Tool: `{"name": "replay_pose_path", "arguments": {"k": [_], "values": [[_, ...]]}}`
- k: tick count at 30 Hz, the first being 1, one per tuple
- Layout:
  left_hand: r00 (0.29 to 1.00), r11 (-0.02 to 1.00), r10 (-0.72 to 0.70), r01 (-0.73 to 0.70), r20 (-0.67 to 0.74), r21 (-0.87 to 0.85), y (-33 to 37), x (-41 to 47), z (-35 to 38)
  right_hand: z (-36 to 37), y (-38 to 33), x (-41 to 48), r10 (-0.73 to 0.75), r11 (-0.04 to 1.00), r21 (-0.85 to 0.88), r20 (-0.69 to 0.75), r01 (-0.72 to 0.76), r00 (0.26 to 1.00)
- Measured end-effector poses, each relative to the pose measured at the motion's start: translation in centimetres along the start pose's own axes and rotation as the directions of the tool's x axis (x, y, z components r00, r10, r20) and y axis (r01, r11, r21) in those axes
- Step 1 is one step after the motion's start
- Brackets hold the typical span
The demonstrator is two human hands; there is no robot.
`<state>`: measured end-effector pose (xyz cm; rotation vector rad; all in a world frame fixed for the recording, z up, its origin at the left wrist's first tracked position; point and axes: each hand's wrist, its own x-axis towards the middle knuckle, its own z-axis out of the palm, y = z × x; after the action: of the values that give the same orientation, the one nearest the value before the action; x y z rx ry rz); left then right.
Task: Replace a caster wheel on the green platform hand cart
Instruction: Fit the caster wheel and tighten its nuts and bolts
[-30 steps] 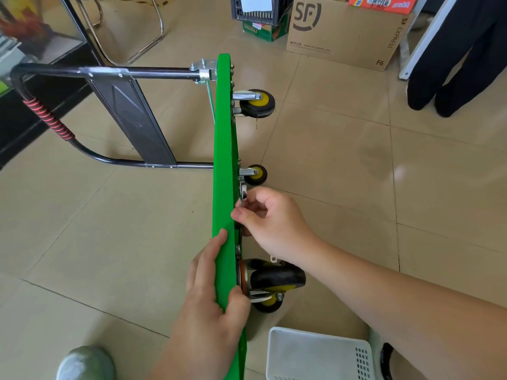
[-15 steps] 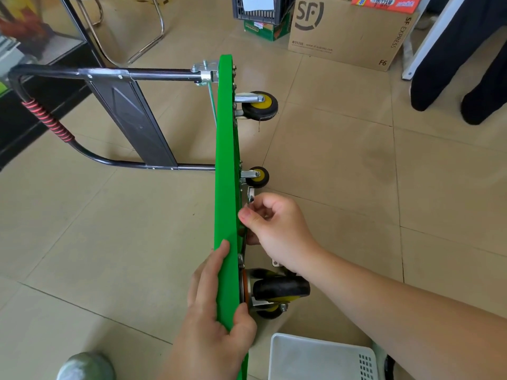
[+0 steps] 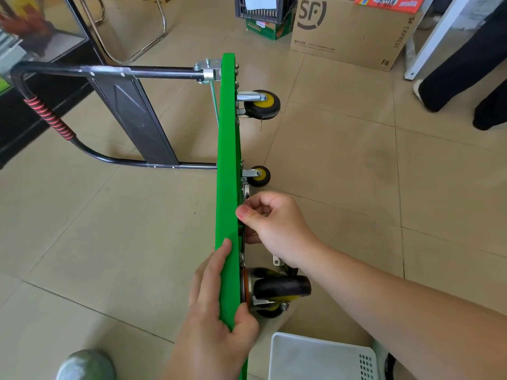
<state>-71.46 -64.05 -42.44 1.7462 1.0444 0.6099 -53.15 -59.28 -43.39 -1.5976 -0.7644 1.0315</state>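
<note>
The green platform cart (image 3: 228,160) stands on its long edge on the tiled floor, underside facing right, black handle (image 3: 109,70) folded out to the left. My left hand (image 3: 219,319) grips the deck's near upper edge, thumb on the underside, fingers on the top face. My right hand (image 3: 270,226) is curled against the underside between two casters, fingertips pinching something small that I cannot make out. Just below it sits a black swivel caster (image 3: 281,287) with a yellow hub. Two further casters (image 3: 262,104) (image 3: 259,176) with yellow hubs stick out further along.
A white plastic basket (image 3: 318,357) lies at the bottom right by the cart. A cardboard box (image 3: 354,31) and a dark crate (image 3: 263,8) stand at the back. Another person's dark-trousered legs (image 3: 463,67) are at the right. Chrome chair legs (image 3: 153,37) rise at the back left.
My right hand has stayed at the same spot on the underside, its fingers shifting slightly. The view has drifted a little; the other person's legs moved on the right.
</note>
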Motion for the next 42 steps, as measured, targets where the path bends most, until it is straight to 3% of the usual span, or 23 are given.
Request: {"name": "replay_pose_path", "arguments": {"k": [42], "values": [[0.998, 0.997, -0.057, 0.057, 0.012, 0.056, 0.6, 0.0, -0.1, 0.7, 0.3, 1.7, 0.195, 0.979, 0.070, -0.038, -0.192, 0.980]]}}
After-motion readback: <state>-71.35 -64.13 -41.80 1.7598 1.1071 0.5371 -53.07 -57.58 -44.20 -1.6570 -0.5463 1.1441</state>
